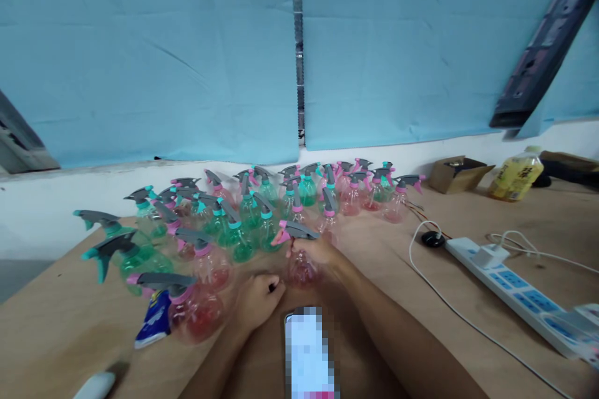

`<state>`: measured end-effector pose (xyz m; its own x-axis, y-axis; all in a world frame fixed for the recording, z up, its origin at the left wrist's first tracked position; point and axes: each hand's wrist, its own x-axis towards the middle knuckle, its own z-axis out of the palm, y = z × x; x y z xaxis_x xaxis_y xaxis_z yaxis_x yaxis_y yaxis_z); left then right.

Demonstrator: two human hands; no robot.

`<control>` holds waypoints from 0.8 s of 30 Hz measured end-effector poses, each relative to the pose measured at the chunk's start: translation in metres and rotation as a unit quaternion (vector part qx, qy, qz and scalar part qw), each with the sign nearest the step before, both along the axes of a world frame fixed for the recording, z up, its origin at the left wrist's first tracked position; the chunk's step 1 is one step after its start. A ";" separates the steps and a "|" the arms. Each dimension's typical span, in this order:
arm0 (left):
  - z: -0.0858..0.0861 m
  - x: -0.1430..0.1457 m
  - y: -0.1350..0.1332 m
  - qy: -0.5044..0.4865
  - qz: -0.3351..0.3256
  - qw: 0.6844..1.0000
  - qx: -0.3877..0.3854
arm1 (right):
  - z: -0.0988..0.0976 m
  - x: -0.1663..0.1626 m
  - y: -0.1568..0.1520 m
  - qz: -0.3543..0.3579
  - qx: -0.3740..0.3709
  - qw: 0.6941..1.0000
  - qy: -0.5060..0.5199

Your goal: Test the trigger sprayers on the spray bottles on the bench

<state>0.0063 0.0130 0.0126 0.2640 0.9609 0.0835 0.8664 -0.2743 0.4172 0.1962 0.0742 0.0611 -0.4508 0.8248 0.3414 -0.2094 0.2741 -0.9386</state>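
Observation:
My right hand (312, 249) is wrapped around the neck of a pink spray bottle (303, 274), just under its grey and pink trigger head. The bottle stands upright on the table, or very close to it. To its left, my left hand (260, 300) rests on the table with curled fingers, and a small dark spot shows at them that I cannot make out. Below the hands lies a phone (306, 352) with a blurred screen. Left of my left hand are a pink spray bottle (199, 315) and another pink one (213, 268) behind it.
Several green spray bottles (241, 240) and pink ones crowd the table's back and left. A blue packet (155, 319) lies at left. On the right are a white power strip (510, 290) with cables, a cardboard box (456, 176) and a yellow drink bottle (516, 176).

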 end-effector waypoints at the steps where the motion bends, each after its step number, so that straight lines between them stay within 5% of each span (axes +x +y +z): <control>1: 0.000 0.000 0.000 0.001 0.000 1.000 0.002 | -0.001 0.000 0.000 0.002 0.002 1.000 -0.007; 24: 0.003 0.002 -0.003 0.009 0.003 1.000 0.001 | 0.000 -0.003 -0.006 -0.012 0.003 1.000 -0.014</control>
<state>0.0080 0.0097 0.0159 0.2601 0.9623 0.0797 0.8756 -0.2699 0.4007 0.1931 0.0684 0.0616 -0.4393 0.8340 0.3339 -0.1766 0.2842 -0.9424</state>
